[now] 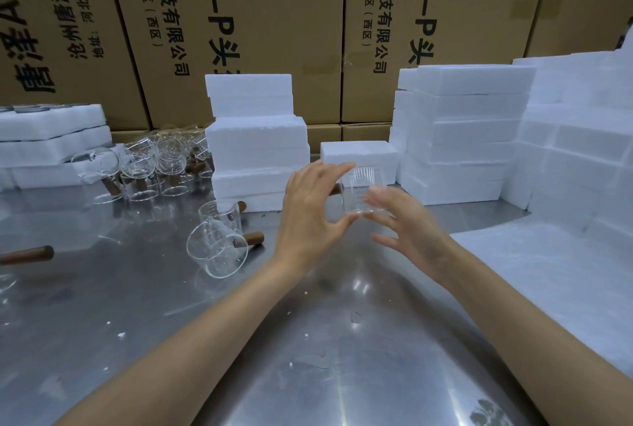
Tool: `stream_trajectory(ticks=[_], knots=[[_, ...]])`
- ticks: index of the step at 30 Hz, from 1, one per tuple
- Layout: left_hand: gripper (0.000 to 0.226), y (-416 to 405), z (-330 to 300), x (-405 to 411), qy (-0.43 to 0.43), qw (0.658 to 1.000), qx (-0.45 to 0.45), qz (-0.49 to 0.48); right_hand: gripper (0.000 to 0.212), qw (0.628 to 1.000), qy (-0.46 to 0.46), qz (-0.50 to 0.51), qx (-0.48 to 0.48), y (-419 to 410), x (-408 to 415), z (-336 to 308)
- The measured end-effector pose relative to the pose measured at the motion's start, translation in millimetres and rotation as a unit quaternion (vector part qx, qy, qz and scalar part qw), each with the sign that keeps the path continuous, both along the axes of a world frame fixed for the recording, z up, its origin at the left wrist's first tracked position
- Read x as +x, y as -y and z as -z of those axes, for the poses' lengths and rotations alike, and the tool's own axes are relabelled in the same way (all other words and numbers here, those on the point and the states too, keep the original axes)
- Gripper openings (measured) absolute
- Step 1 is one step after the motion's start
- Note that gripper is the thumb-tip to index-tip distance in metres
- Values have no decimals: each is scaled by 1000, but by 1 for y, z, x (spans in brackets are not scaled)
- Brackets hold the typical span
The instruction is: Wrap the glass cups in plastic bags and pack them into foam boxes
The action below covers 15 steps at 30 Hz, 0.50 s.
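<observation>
table: shiny steel top (308, 374), scuffed, with little white foam crumbs scattered on it

foam sheet: flat white slab (548, 275) lying on the table's right side, just under the right forearm

loose cups: two glass cups with wooden handles (219, 247) tipped on their sides left of the hands, well apart from the one being held; another wooden handle (27, 254) pokes in from the left edge

left hand: left hand (308, 216) has the cup pinched, thumb under the bottom edge, fingers curled over the top

held cup: clear ribbed glass cup (359, 189) up off the table between both hands, its brown handle end peeking out behind the left palm

right hand: right hand (407, 223) fingers spread fairly wide, tips right at the cup's right side; blurry, so can't tell if they actually grip

cup cluster: bunch of glass cups (161, 165) crowded further back left

foam boxes: white stacks (257, 141) behind the hands, taller ones (462, 138) on the right

room: wall of brown cartons (239, 14) with printed black lettering at the back
</observation>
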<state>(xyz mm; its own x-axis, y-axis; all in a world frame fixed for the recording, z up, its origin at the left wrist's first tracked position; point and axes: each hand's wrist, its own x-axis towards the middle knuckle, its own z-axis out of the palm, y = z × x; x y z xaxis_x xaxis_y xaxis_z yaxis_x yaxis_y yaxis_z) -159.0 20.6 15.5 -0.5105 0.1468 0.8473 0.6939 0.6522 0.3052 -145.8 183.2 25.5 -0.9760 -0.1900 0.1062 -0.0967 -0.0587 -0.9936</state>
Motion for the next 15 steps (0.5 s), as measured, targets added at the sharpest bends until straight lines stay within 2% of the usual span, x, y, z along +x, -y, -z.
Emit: stream_trajectory(ticks=[2, 5, 8, 10, 13, 15], knots=[[62, -2, 1, 1, -13, 999, -25, -23, 90, 999, -11, 27, 39, 4, 3, 2], [60, -6, 1, 3, -30, 998, -40, -39, 96, 995, -18, 64, 69, 9, 7, 1], [62, -7, 1, 4, -42, 997, -54, -32, 74, 990, -26, 103, 95, 8, 6, 1], [76, -7, 1, 5, -32, 998, -45, -24, 51, 990, -14, 118, 78, 6, 4, 0], [95, -6, 3, 5, -5, 1000, 13, -9, 20, 994, 22, 101, 32, 6, 3, -2], [100, -4, 6, 5, 28, 999, 38, -1, 15, 996, 36, 85, 11, 5, 3, -4]])
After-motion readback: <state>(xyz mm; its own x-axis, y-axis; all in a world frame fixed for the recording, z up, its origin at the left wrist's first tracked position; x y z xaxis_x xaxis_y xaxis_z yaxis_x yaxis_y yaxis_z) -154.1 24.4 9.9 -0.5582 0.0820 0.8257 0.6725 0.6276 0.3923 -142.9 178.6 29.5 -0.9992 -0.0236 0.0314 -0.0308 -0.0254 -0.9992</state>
